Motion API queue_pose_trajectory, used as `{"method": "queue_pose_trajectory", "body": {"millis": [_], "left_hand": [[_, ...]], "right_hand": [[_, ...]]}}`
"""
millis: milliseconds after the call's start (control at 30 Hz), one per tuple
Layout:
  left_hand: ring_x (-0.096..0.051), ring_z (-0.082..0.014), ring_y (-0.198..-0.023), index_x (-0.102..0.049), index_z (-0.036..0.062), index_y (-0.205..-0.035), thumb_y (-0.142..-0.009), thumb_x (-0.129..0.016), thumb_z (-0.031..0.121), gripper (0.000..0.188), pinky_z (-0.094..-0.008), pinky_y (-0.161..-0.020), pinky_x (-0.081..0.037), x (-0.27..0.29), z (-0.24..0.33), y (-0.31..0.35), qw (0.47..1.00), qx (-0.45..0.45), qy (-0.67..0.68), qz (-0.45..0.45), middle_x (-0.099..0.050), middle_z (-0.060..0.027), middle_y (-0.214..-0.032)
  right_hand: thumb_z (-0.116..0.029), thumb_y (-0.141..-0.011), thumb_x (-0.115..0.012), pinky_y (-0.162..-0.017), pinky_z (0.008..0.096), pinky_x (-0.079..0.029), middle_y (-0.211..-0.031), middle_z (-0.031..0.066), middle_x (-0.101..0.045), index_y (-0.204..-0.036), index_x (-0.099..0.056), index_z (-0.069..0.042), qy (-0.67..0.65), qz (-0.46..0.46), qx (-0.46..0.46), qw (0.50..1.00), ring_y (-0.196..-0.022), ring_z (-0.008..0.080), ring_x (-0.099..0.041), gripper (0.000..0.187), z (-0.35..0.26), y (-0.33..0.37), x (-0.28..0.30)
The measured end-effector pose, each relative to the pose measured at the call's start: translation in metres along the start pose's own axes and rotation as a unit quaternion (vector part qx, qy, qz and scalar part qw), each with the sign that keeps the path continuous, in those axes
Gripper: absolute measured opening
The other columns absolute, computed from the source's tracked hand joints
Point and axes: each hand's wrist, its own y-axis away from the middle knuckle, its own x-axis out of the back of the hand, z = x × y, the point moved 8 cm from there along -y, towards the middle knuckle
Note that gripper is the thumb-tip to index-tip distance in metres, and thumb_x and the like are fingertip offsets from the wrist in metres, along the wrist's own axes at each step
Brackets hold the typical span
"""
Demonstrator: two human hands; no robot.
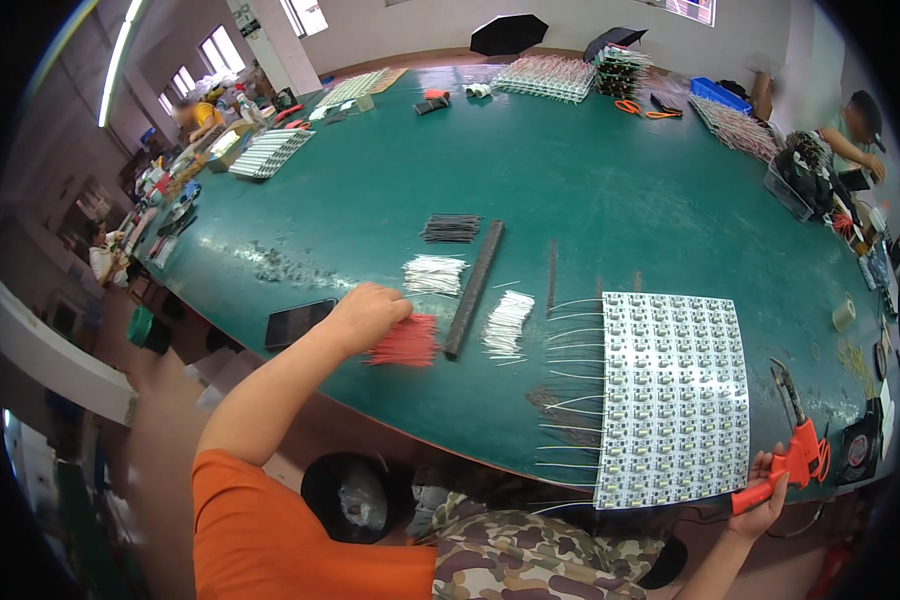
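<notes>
My left hand (372,315) is bent down with its fingers drawn together at the upper edge of a bundle of red wires (404,342); whatever lies between the fingertips is hidden. At the lower right my right hand (763,497) grips the red handle of a soldering gun (802,452), its metal tip pointing up and away. Beside it lies a white circuit board panel (673,400) with rows of small components. Thin white wires (574,347) stick out from its left edge. Bundles of white wires (435,275) and black wires (451,228) lie beyond the red ones.
A dark bar (475,290) separates the bundles from another white wire pile (509,324). A phone (299,324) lies left of my hand. Solder wire (854,362) and a tape roll (844,313) lie right. Co-workers sit at the green table's (370,180) far sides.
</notes>
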Motion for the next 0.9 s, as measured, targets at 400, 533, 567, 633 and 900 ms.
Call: {"method": "queue_pose_trajectory", "body": {"millis": [400, 533, 567, 633, 900], "left_hand": [[-0.067, -0.0355, -0.098, -0.074, 0.0081, -0.107, -0.091, -0.067, 0.017, 0.02, -0.0456, -0.085, -0.054, 0.015, -0.012, -0.007, 0.979, 0.128, 0.159, -0.01, -0.072, -0.0123, -0.105], [-0.068, -0.0358, -0.09, -0.074, 0.0065, -0.105, -0.091, -0.069, 0.019, 0.02, -0.0438, -0.08, -0.054, 0.015, -0.017, -0.011, 0.97, 0.15, 0.193, -0.001, -0.072, -0.014, -0.098], [-0.068, -0.0349, -0.088, -0.073, 0.0055, -0.105, -0.092, -0.069, 0.02, 0.02, -0.0424, -0.079, -0.054, 0.015, -0.019, -0.011, 0.963, 0.175, 0.203, -0.011, -0.073, -0.0144, -0.096], [-0.069, -0.0341, -0.087, -0.073, 0.0045, -0.104, -0.092, -0.07, 0.02, 0.02, -0.041, -0.078, -0.054, 0.018, -0.018, -0.014, 0.957, 0.197, 0.213, -0.021, -0.073, -0.0147, -0.094], [-0.068, -0.0341, -0.085, -0.072, 0.0052, -0.1, -0.093, -0.069, 0.023, 0.019, -0.044, -0.075, -0.053, 0.028, -0.007, -0.045, 0.906, 0.26, 0.333, 0.002, -0.071, -0.0158, -0.089]], "right_hand": [[-0.027, -0.106, -0.053, -0.115, 0.0393, -0.042, -0.148, 0.0166, -0.053, -0.154, -0.034, 0.002, -0.017, 0.001, 0.0, 1.0, -0.119, 0.0214, -0.061, 0.059, 0.001, 0.0, 0.0], [-0.027, -0.106, -0.053, -0.115, 0.0395, -0.042, -0.148, 0.0166, -0.053, -0.154, -0.034, 0.002, -0.024, 0.008, -0.002, 1.0, -0.119, 0.0215, -0.061, 0.059, 0.002, 0.001, 0.001], [-0.028, -0.106, -0.053, -0.115, 0.0396, -0.042, -0.148, 0.0166, -0.053, -0.153, -0.034, 0.002, -0.023, 0.01, 0.0, 1.0, -0.119, 0.0215, -0.061, 0.059, 0.001, 0.001, 0.002], [-0.028, -0.106, -0.053, -0.115, 0.0396, -0.042, -0.147, 0.0166, -0.053, -0.153, -0.034, 0.002, -0.021, 0.015, 0.004, 1.0, -0.119, 0.0214, -0.061, 0.059, 0.001, 0.001, 0.002], [-0.027, -0.106, -0.052, -0.113, 0.0399, -0.043, -0.144, 0.0162, -0.056, -0.152, -0.036, 0.001, -0.026, -0.005, 0.013, 1.0, -0.116, 0.021, -0.062, 0.056, 0.002, 0.001, -0.007]]}}
